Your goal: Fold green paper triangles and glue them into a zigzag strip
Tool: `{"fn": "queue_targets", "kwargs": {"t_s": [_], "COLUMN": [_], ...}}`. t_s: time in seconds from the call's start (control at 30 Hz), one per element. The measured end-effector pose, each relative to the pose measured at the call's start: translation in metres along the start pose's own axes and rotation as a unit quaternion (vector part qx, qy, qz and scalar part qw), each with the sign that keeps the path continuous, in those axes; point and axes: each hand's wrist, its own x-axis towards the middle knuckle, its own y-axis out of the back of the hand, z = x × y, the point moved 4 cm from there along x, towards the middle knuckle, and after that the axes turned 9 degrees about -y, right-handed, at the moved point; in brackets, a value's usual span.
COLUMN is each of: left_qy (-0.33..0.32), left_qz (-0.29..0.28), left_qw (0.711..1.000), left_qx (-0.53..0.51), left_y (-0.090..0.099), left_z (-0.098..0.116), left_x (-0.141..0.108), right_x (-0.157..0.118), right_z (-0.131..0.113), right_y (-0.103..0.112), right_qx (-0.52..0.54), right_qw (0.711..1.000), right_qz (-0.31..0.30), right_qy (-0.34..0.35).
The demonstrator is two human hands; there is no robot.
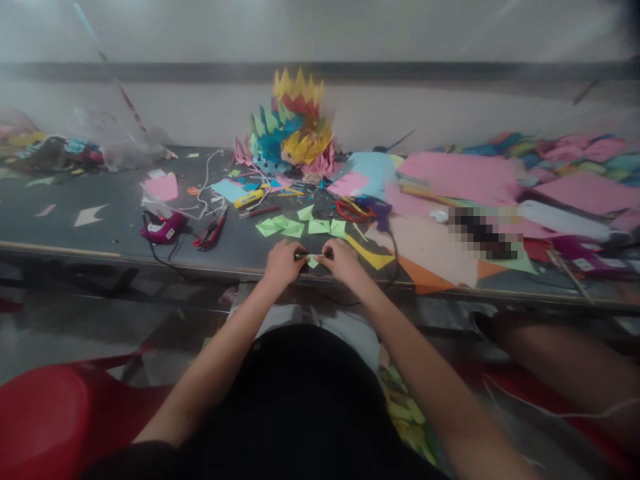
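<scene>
"Green piece (pixel 313 261) is at the near edge of the table (pixel 110 233), roughly mid-length, between both hands. Status?"

"Mid-work, my read. Left hand (pixel 284 261) pinches one side, right hand (pixel 346 260) pinches the other. Neither released."

"Anything done?"

"Several green bits (pixel 319 227) lie in a loose group just beyond the fingers. They look creased or folded, so I'd count them as at least partly worked. Farther back, near the far edge, stands a pointed paper stack (pixel 267 150): yellow, red, blue, green, pink. Looks well built up."

"What's left?"

"The held one doesn't look finished. Can't see a total, so can't say how many remain. Flat pink sheets (pixel 460 175) to the right are uncut or only roughly cut, far as I can tell."

"Describe the held one."

"Pale green, small, angular, matte like paper. Smaller in view than the bits beyond it, but the fingers hide its sides. Fold lines too blurred to call. Something thin and dark shows at the fingertips; can't identify it."

"Nearby?"

"Yellow strip (pixel 376 257) to the right by the near edge, red-handled tool (pixel 214 230) to the left. Neither hand touches them."
</scene>
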Motion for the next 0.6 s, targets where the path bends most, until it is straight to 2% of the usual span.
{"fn": "queue_targets", "kwargs": {"t_s": [0.07,0.13,0.2,0.27,0.33,0.43,0.6], "left_qy": [-0.038,-0.109,-0.193,-0.231,-0.237,-0.226,-0.212], "left_qz": [0.043,0.070,0.046,0.023,0.026,0.029,0.001], "left_qw": [0.998,0.991,0.980,0.971,0.968,0.969,0.972], "left_qx": [-0.012,-0.010,0.012,0.048,0.076,0.093,0.097], "left_y": [0.000,-0.004,-0.013,-0.020,-0.021,-0.019,-0.016], "left_z": [0.001,0.005,0.011,0.015,0.019,0.024,0.029], "left_x": [-0.004,-0.009,-0.016,-0.024,-0.030,-0.036,-0.037], "right_x": [0.000,-0.001,-0.005,-0.012,-0.021,-0.035,-0.045], "right_z": [0.000,-0.001,-0.002,-0.004,-0.006,-0.007,-0.004], "right_y": [0.002,0.004,0.004,0.003,0.000,-0.004,-0.002], "right_qx": [0.007,0.008,0.017,0.032,0.028,-0.022,-0.083], "right_qw": [1.000,1.000,0.999,0.996,0.989,0.979,0.983], "right_qz": [-0.005,-0.002,0.016,0.047,0.071,0.070,0.012], "right_qy": [0.001,0.009,0.029,0.069,0.126,0.188,0.162]}}
